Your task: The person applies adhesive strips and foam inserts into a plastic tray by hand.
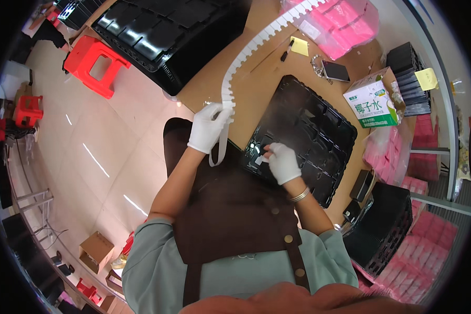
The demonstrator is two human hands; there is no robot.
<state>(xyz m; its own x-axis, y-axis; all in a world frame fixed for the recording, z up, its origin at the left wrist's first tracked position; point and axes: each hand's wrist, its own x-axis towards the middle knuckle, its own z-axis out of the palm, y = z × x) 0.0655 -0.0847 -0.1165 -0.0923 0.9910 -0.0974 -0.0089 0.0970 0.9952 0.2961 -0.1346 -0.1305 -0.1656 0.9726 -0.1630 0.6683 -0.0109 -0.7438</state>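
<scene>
My left hand, in a white glove, is closed on a long white strip with evenly spaced tabs along one edge. The strip curves up to the far edge of the view, and its narrow bare tail loops below the hand. My right hand, gloved with fingertips bare, is over the near left part of a black plastic tray with moulded compartments. Thumb and finger pinch together next to a small white piece, which seems to be a tab like those on the strip. Whether it touches the tray I cannot tell.
A tall stack of black trays stands at the far left of the brown table. To the right are a white-green carton, a phone, a marker and bagged pink packs. A red stool stands on the floor.
</scene>
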